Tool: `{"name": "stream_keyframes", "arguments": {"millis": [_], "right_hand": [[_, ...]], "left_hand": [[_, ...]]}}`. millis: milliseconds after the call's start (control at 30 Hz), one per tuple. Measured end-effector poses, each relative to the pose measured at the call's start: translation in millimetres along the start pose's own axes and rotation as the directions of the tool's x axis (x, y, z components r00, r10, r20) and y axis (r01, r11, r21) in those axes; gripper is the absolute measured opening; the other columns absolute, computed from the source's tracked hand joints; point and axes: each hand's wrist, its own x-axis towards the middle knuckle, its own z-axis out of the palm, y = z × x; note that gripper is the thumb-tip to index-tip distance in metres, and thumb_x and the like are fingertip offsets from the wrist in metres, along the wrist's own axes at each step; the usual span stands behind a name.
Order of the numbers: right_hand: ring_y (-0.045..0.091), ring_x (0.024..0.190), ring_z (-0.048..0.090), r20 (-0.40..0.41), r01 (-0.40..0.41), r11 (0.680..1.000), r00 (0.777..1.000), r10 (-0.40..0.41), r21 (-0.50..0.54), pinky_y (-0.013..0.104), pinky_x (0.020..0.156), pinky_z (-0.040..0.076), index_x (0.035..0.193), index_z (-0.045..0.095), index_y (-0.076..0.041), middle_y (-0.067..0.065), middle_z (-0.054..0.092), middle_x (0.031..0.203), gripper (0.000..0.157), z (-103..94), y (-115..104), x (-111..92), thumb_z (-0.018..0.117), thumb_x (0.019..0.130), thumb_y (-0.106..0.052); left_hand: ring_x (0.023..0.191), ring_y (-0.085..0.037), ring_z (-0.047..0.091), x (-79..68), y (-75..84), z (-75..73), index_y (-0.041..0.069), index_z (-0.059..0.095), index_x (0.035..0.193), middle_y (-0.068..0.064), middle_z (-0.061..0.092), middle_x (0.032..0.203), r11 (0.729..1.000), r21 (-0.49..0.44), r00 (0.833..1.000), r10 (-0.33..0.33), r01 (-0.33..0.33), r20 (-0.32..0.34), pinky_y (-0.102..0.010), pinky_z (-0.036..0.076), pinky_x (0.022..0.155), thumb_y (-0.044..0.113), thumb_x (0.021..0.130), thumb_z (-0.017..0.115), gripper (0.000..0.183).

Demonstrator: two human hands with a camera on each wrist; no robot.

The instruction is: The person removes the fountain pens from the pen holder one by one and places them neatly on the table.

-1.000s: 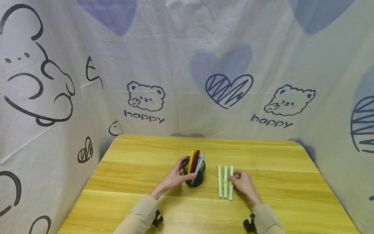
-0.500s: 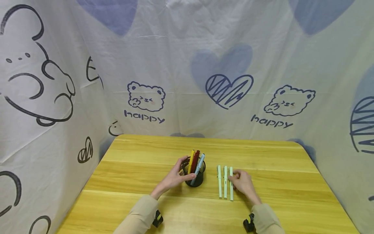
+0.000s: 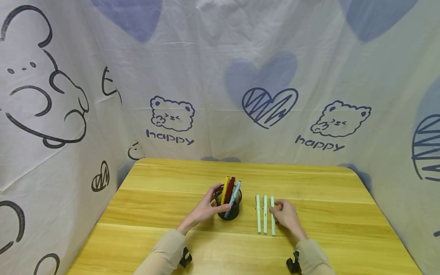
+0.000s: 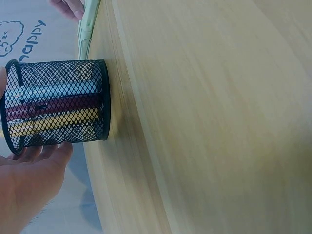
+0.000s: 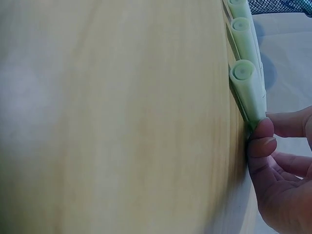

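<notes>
Fingers point(image 4: 61, 153), left, curve wide round mesh cup point(image 4: 58, 105); right fingers point(image 5: 262, 146) pinch pen point(image 5: 248, 92)

Close wrist views share the table point(image 3: 343, 221) the head view overlooks

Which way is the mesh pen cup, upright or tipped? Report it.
Upright: the mesh pen cup stands base-down on the wooden table, and the pens in it stick out of its top.
</notes>
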Motion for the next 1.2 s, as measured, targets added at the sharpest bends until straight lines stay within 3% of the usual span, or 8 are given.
{"name": "stream_keyframes", "arguments": {"millis": [1200], "right_hand": [[0.012,0.053,0.058,-0.023,0.002,1.0,1.0,-0.003,-0.024,0.024,0.046,0.043,0.128,0.06,0.012,0.009,0.063,0.078,0.042,-2.5,0.6,0.9,0.066,0.093,-0.012]], "left_hand": [[0.154,-0.043,0.021,0.0,-0.9,-0.8,0.01,0.017,0.161,-0.018,0.024,0.166,1.0,0.008,1.0,-0.008,0.008,0.004,-0.061,0.022,0.125,0.028,0.093,0.074,0.091]]}}
